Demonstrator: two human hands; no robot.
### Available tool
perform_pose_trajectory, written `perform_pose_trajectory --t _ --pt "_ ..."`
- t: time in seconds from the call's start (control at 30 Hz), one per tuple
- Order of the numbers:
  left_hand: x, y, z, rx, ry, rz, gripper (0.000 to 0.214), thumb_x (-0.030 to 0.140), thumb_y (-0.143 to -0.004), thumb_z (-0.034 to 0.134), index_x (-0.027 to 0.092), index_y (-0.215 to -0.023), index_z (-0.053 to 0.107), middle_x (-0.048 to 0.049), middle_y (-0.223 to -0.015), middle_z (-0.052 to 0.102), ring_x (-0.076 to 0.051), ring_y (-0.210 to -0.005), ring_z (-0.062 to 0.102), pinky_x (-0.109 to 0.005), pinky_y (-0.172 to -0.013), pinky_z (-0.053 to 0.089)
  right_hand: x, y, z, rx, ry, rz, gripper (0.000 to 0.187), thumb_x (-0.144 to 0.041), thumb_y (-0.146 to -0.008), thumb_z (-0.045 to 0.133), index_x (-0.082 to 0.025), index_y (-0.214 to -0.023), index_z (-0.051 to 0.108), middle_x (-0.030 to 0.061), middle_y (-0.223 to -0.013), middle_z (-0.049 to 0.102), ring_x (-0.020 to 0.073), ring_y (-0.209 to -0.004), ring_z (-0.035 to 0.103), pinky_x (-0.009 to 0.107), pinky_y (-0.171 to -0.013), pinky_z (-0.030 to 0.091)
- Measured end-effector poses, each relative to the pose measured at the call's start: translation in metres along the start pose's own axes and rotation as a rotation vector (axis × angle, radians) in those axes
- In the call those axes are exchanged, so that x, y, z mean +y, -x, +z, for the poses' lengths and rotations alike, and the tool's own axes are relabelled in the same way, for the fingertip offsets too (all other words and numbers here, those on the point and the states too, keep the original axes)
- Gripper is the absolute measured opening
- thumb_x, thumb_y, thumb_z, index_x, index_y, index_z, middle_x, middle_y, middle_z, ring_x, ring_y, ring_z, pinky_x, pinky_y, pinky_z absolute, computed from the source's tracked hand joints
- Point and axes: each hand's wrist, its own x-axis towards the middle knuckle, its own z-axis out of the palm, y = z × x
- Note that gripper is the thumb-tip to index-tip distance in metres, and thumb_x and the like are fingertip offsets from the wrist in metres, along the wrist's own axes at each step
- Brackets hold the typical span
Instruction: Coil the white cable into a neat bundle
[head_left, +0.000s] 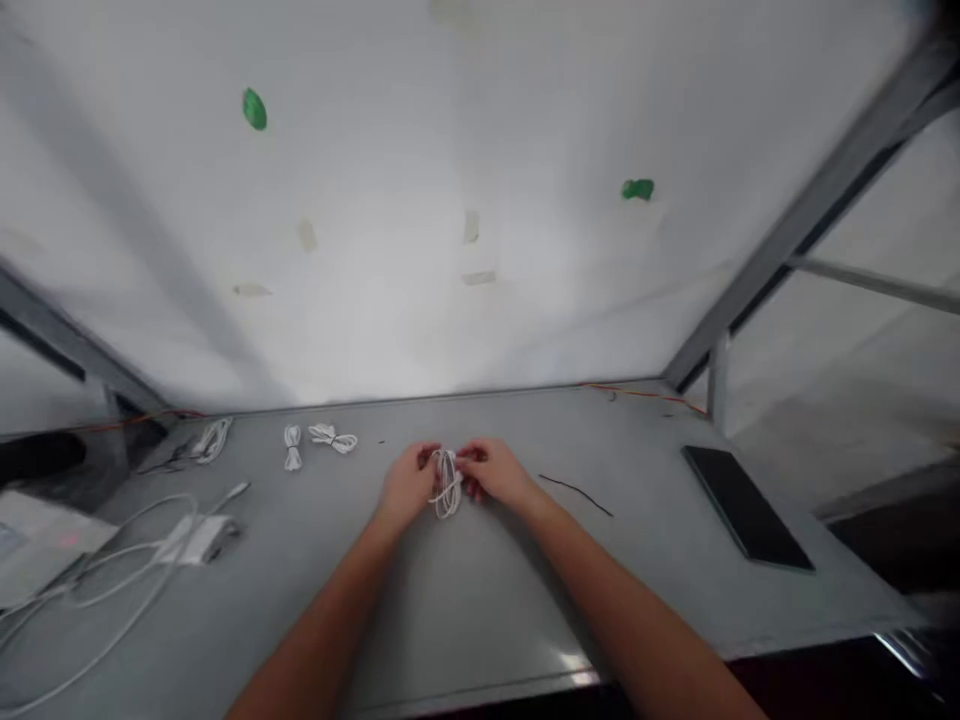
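A coiled white cable (448, 485), judged light and limp, is gripped at its top by the left hand (406, 487) and the right hand (497, 472).

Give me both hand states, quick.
Left hand: closed on the coiled white cable.
Right hand: closed on the same coiled white cable.

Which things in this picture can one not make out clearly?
All in the head view:
- White cable coil: its ends hidden by left hand and right hand.
- White charger: its cable cut off by the left edge.
- Black flat device: too blurred to identify.
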Motion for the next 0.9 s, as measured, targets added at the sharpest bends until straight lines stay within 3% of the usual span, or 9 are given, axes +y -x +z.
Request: perform_pose_trajectory --t 0.2,0.33,0.43,0.53,0.63,0.73,0.83,0.9 --pt "-0.007 -0.002 0.009 0.040 0.293 0.023 0.024 0.027 -0.091 0.058 0.016 -0.112 0.063 -0.0071 -0.084 0.069 -0.018 -0.059 0.065 -0.034 -0.063 0.056 0.000 -0.002 -0.009 0.124 -0.108 -0.014 0.012 -0.010 -0.087 0.062 -0.018 -0.090 0.070 -0.0014 -0.065 0.066 0.0118 -0.050 0.061 0.022 -0.046 0.050" --pt "-0.013 -0.006 0.011 0.073 0.401 0.038 0.023 0.030 -0.087 0.066 0.017 -0.106 0.064 -0.0020 -0.072 0.065 -0.017 -0.056 0.063 -0.032 -0.060 0.054 0.000 0.004 -0.013 0.019 -0.291 0.062 0.019 -0.006 -0.078 0.067 -0.018 -0.093 0.062 0.0019 -0.076 0.071 0.0162 -0.057 0.069 0.028 -0.052 0.059" --pt "-0.014 -0.006 0.013 0.087 0.459 0.062 0.020 0.028 -0.086 0.068 0.018 -0.103 0.063 -0.0009 -0.073 0.065 -0.015 -0.056 0.061 -0.027 -0.057 0.051 0.000 0.008 -0.006 -0.032 -0.268 0.032 0.030 -0.006 -0.071 0.073 -0.017 -0.095 0.060 -0.0001 -0.071 0.070 0.0161 -0.052 0.067 0.027 -0.046 0.055" --pt "-0.011 -0.001 0.017 0.052 0.527 0.092 0.024 0.035 -0.086 0.072 0.018 -0.098 0.059 -0.0026 -0.083 0.068 -0.013 -0.059 0.062 -0.025 -0.055 0.051 0.002 0.009 0.003 -0.008 -0.237 -0.007 0.036 -0.008 -0.067 0.076 -0.019 -0.096 0.058 -0.0033 -0.064 0.067 0.0154 -0.047 0.063 0.024 -0.040 0.049" --pt "-0.006 0.009 0.021 -0.093 0.582 0.118 0.044 0.052 -0.084 0.076 0.019 -0.106 0.056 -0.0066 -0.098 0.071 -0.014 -0.060 0.065 -0.027 -0.054 0.053 0.006 0.005 0.008 0.021 -0.266 -0.026 0.030 -0.013 -0.067 0.075 -0.019 -0.092 0.059 -0.0042 -0.059 0.066 0.0139 -0.044 0.060 0.023 -0.038 0.046" --pt "-0.004 0.017 0.022 -0.212 0.518 0.193 0.063 0.049 -0.075 0.087 0.022 -0.117 0.050 -0.0135 -0.124 0.068 -0.015 -0.071 0.069 -0.029 -0.062 0.057 0.010 0.001 0.008 0.059 -0.323 -0.031 0.023 -0.015 -0.065 0.074 -0.018 -0.085 0.062 -0.0029 -0.059 0.067 0.0123 -0.042 0.058 0.023 -0.038 0.045" --pt "-0.006 0.019 0.021 -0.172 0.400 0.288 0.055 0.047 -0.079 0.085 0.022 -0.116 0.052 -0.0197 -0.147 0.054 -0.020 -0.094 0.071 -0.034 -0.077 0.059 0.011 -0.001 0.007 0.120 -0.360 -0.036 0.022 -0.011 -0.061 0.072 -0.018 -0.080 0.063 -0.0052 -0.054 0.064 0.0116 -0.038 0.055 0.023 -0.038 0.044" --pt "-0.007 0.018 0.022 -0.113 0.328 0.370 0.043 0.049 -0.086 0.078 0.020 -0.111 0.058 -0.0196 -0.149 0.053 -0.025 -0.114 0.067 -0.040 -0.093 0.056 0.011 -0.002 0.007 0.162 -0.370 -0.047 0.024 -0.010 -0.059 0.072 -0.019 -0.080 0.064 -0.0067 -0.051 0.062 0.0112 -0.036 0.053 0.022 -0.037 0.042"
